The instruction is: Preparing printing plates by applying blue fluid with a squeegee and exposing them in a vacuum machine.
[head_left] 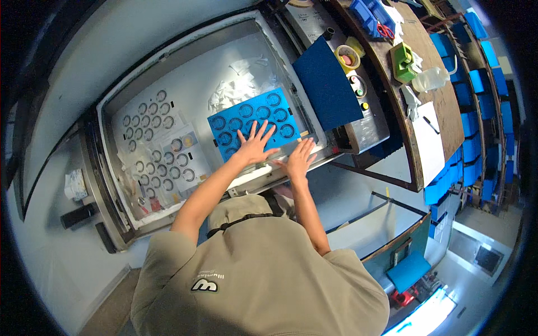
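Note:
A blue sheet point(246, 106) printed with several dark rings lies on the pale, framed work surface point(196, 67). My left hand point(255, 145) rests on its near part with fingers spread, covering some of the rings. To the right of it, my right hand point(298, 159) lies with fingers stretched out by the near rim of the frame, just off the sheet's lower right corner. Neither hand grips anything. Left of the sheet, more dark ring marks point(162, 168) show in two groups on the surface. Crumpled white scraps point(232, 89) lie just beyond the sheet.
A plain dark blue panel point(328, 84) leans over the frame's right side. Beyond it, a metal ledge holds a yellow tub point(347, 57). The wooden table point(443, 106) carries red scissors point(385, 31), a green holder point(402, 63), a bottle point(430, 79) and paper. Blue bins point(471, 123) fill racks far right.

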`<action>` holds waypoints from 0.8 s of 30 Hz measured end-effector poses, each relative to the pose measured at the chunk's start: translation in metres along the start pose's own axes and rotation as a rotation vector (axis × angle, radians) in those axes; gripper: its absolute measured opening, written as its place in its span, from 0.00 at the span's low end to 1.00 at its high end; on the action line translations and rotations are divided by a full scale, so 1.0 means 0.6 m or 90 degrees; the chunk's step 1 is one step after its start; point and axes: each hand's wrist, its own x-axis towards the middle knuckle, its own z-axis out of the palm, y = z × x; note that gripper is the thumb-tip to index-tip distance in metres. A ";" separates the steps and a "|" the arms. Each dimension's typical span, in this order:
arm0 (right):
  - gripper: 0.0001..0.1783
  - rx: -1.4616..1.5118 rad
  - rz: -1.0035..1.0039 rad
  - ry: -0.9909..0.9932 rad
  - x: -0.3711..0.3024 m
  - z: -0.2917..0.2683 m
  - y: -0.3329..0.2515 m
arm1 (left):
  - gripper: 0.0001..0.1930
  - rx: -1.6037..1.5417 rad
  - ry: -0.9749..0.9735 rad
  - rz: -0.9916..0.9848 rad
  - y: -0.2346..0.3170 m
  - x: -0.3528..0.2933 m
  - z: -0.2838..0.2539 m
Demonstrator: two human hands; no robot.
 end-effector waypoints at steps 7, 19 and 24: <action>0.39 0.138 -0.280 0.397 0.163 -0.281 0.045 | 0.40 0.053 0.078 -0.007 0.054 -0.102 0.090; 0.14 -0.061 -0.100 0.330 0.230 -0.326 0.009 | 0.29 -0.272 -0.042 0.091 0.069 -0.270 0.037; 0.11 0.002 -0.244 0.454 0.048 -0.343 -0.063 | 0.23 -0.531 0.085 0.170 -0.026 -0.327 -0.028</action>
